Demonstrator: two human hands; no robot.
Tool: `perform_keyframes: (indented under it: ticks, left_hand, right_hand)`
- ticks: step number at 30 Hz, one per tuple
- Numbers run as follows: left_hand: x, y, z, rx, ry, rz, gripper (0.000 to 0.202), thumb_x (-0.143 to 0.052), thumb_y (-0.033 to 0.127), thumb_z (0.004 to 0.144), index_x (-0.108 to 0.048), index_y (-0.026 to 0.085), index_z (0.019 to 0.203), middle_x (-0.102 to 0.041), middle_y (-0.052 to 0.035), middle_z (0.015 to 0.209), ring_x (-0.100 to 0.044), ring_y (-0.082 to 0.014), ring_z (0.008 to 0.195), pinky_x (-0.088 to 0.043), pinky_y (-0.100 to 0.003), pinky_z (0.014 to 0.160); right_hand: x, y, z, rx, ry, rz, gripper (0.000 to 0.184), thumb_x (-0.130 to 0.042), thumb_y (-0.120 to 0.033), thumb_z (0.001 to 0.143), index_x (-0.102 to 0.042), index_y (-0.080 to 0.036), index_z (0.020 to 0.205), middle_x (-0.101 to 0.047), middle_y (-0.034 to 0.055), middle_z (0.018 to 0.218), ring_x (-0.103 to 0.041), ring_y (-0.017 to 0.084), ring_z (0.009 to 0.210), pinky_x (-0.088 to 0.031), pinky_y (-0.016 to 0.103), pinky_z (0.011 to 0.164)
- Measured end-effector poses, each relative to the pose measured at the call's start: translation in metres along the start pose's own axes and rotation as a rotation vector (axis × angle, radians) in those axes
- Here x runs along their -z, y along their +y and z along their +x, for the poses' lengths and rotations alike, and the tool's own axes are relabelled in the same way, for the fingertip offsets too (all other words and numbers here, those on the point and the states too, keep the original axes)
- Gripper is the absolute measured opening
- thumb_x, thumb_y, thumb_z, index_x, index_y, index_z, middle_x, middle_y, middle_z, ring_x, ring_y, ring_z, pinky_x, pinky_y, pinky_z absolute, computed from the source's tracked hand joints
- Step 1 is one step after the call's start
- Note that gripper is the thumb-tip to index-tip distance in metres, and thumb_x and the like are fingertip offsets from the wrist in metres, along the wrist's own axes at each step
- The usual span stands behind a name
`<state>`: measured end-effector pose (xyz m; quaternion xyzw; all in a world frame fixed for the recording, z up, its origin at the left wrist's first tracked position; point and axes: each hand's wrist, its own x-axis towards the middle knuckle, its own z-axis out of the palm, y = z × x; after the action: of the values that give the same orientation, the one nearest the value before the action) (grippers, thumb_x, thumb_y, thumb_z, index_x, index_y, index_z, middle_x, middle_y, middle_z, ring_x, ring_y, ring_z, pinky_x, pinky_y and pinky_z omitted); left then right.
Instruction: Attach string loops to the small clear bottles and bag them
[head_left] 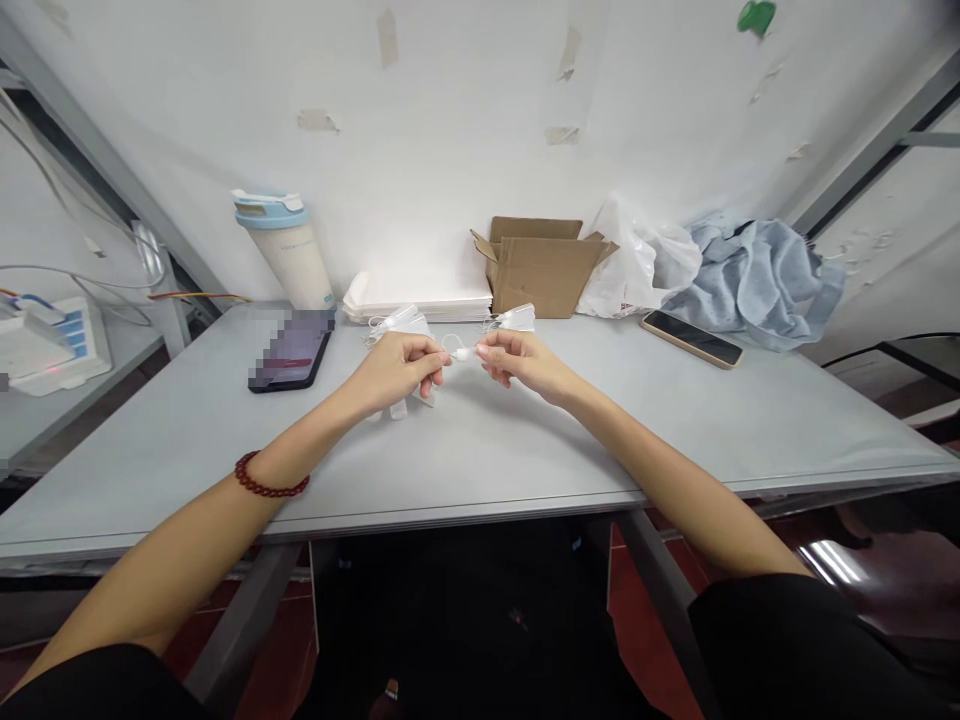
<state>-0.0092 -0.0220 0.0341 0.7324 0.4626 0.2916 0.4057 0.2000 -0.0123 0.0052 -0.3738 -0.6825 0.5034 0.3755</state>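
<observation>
Between my two hands, above the middle of the table, is a small white plastic piece with a thin looped string (463,354). My left hand (403,370) pinches its left end between thumb and fingertips. The right end is pinched by my right hand (523,361), its other fingers curled. Behind and below my left hand lie white strips with strings (405,318), partly hidden by that hand. Another small bundle of white strips (517,318) lies just behind my right hand.
At the back stand a cream cup with a blue lid (291,255), a stack of white paper (427,297), an opened cardboard box (536,275), a white plastic bag (634,265) and a blue cloth (757,275). Phones lie left (292,350) and right (691,338) on the grey table (480,460).
</observation>
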Motion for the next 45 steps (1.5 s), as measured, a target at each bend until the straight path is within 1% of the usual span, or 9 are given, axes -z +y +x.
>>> perform_keyframes:
  ticks: [3,9,26,29,32,35,38,41,45]
  left_hand:
    - [0.001,0.002,0.000,0.011,0.009,-0.029,0.014,-0.058,0.023,0.079,-0.063,0.013,0.071,-0.061,-0.0007,0.061,-0.051,-0.0074,0.046,-0.041,-0.019,0.047]
    - [-0.006,0.000,-0.002,-0.005,0.014,-0.030,0.015,-0.060,0.025,0.077,-0.063,0.013,0.067,-0.061,-0.0009,0.058,-0.051,-0.0083,0.044,-0.040,-0.020,0.044]
    - [-0.008,-0.002,-0.003,0.000,0.012,-0.012,0.013,-0.059,0.023,0.077,-0.064,0.013,0.071,-0.061,-0.0011,0.059,-0.052,-0.0083,0.044,-0.040,-0.020,0.044]
    - [-0.005,0.000,-0.002,0.003,0.001,-0.007,0.014,-0.060,0.023,0.076,-0.063,0.013,0.067,-0.061,-0.0010,0.058,-0.052,-0.0083,0.045,-0.040,-0.020,0.045]
    - [0.003,0.004,0.000,-0.011,-0.030,0.008,0.019,-0.061,0.024,0.075,-0.060,0.014,0.059,-0.059,-0.0008,0.053,-0.050,-0.0083,0.044,-0.040,-0.020,0.046]
    - [0.016,0.008,0.002,-0.001,-0.037,0.022,0.020,-0.064,0.026,0.073,-0.062,0.014,0.058,-0.058,-0.0010,0.051,-0.049,-0.0088,0.045,-0.037,-0.020,0.044]
    - [0.035,0.005,0.003,0.031,-0.002,0.014,0.019,-0.065,0.028,0.072,-0.064,0.015,0.059,-0.059,-0.0015,0.053,-0.051,-0.0100,0.047,-0.038,-0.021,0.045]
    - [0.057,-0.003,0.005,0.050,-0.054,0.046,0.017,-0.065,0.031,0.073,-0.068,0.016,0.065,-0.061,-0.0028,0.059,-0.052,-0.0110,0.051,-0.039,-0.021,0.047]
    - [0.081,-0.011,0.006,0.082,-0.122,0.142,0.021,-0.067,0.035,0.072,-0.068,0.017,0.060,-0.061,-0.0038,0.062,-0.052,-0.0117,0.055,-0.039,-0.020,0.048]
  right_hand:
    - [0.003,0.003,0.001,0.046,-0.003,-0.098,0.030,-0.058,-0.044,0.084,-0.061,-0.014,0.084,-0.048,-0.0029,0.062,-0.043,0.007,0.053,-0.035,0.022,0.051]
    - [0.002,0.007,-0.001,0.072,-0.008,-0.151,0.031,-0.055,-0.045,0.084,-0.061,-0.015,0.078,-0.045,-0.0036,0.059,-0.042,0.008,0.051,-0.035,0.023,0.050]
    - [-0.001,0.001,-0.004,0.064,-0.005,-0.222,0.032,-0.053,-0.043,0.085,-0.064,-0.013,0.084,-0.044,-0.0042,0.056,-0.042,0.009,0.051,-0.035,0.023,0.051]
    - [-0.001,0.001,-0.003,0.057,-0.022,-0.235,0.031,-0.052,-0.043,0.086,-0.064,-0.014,0.087,-0.044,-0.0042,0.057,-0.042,0.009,0.051,-0.035,0.023,0.051]
    - [-0.004,0.002,-0.001,0.068,-0.057,-0.278,0.029,-0.056,-0.040,0.083,-0.064,-0.013,0.090,-0.048,-0.0034,0.060,-0.043,0.009,0.053,-0.035,0.024,0.053]
    - [-0.003,0.004,0.002,0.132,-0.049,-0.350,0.025,-0.061,-0.037,0.080,-0.063,-0.014,0.088,-0.057,0.0002,0.070,-0.050,0.011,0.062,-0.038,0.025,0.058]
    - [0.007,0.010,0.007,0.174,0.053,-0.430,0.022,-0.061,-0.033,0.079,-0.062,-0.016,0.092,-0.062,0.0029,0.079,-0.056,0.015,0.073,-0.041,0.027,0.064]
    - [0.024,0.018,0.012,0.197,0.208,-0.603,0.016,-0.059,-0.024,0.081,-0.061,-0.015,0.094,-0.064,0.0051,0.084,-0.056,0.015,0.075,-0.042,0.029,0.071]
    - [0.042,0.027,0.017,0.219,0.246,-0.849,0.012,-0.056,-0.016,0.081,-0.061,-0.014,0.091,-0.063,0.0099,0.093,-0.056,0.019,0.083,-0.042,0.033,0.078]
